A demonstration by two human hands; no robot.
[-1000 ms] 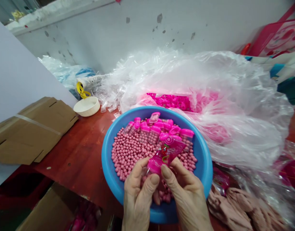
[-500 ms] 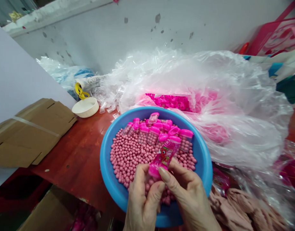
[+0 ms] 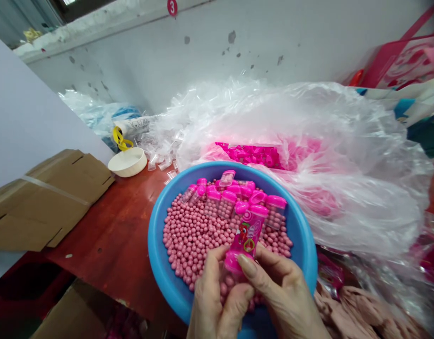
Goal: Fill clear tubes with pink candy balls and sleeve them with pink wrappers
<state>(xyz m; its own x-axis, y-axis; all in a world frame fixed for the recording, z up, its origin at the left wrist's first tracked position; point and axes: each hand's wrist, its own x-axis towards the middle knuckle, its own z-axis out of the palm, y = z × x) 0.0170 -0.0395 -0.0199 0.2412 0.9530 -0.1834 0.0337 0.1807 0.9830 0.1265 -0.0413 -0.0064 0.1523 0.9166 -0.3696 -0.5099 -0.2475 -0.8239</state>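
Left hand (image 3: 217, 303) and right hand (image 3: 285, 301) both pinch the lower end of a pink labelled tube (image 3: 247, 234), held near-upright over the pink candy beads (image 3: 192, 235) in the blue basin (image 3: 159, 263); risk, as judged: a slipping thumb grip could drop it and scatter beads.

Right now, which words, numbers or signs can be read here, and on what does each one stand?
"3": white digit on a round red sticker high on the wall.
On the pink tube, held by the left hand and right hand: a printed label, too blurred to read.
On the white roll behind the white bowl: dark writing, too blurred to read.
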